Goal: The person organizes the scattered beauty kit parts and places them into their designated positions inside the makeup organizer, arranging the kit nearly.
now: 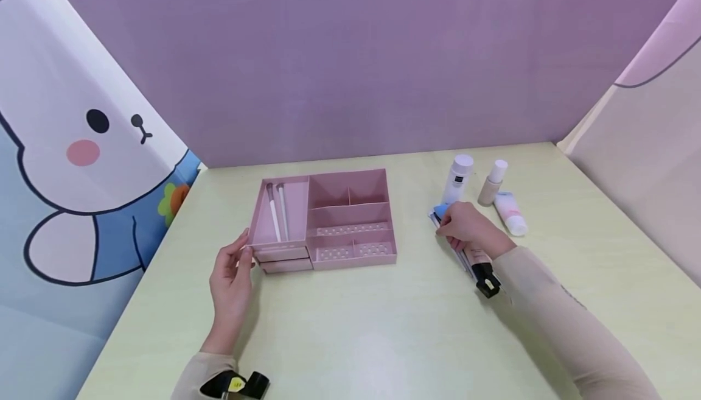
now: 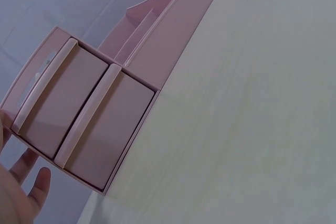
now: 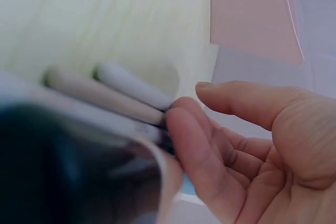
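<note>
Slim sticks (image 1: 463, 261), slanted toward lower right, are touched by the right hand (image 1: 471, 228), thumb parted, nothing pinched; the organizer (image 1: 297, 217) is touched by the left hand (image 1: 232, 278), fingers loose.

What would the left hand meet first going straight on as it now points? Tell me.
Most likely the pink, rectangular, plastic-looking organizer: the left hand is at its near left corner, though the depth there is hard to judge.
</note>
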A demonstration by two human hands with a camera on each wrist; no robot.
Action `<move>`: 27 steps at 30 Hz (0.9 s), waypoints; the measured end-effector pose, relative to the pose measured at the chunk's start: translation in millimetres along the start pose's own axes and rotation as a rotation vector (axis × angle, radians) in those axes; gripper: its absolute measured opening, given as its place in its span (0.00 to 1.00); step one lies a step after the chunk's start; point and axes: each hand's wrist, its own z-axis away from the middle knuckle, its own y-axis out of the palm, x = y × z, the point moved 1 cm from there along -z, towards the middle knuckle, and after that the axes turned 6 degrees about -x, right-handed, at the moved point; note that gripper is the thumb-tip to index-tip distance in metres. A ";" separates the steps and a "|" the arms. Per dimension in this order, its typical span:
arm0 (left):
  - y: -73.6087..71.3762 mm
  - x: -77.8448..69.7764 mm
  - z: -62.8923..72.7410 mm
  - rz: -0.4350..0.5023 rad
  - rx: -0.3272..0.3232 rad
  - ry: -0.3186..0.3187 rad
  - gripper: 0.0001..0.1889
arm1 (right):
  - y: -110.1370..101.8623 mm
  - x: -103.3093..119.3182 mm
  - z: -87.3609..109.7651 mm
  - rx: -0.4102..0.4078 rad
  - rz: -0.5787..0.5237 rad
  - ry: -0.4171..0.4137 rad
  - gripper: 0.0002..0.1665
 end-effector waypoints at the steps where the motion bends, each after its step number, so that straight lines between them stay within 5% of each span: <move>1: 0.0 -0.2 -0.2 0.001 0.000 0.001 0.13 | 0.1 -0.2 -0.4 0.007 0.003 -0.002 0.08; 27: -1.2 -1.7 0.1 -0.011 0.007 -0.011 0.13 | 7.6 1.0 6.1 0.020 -0.019 -0.050 0.12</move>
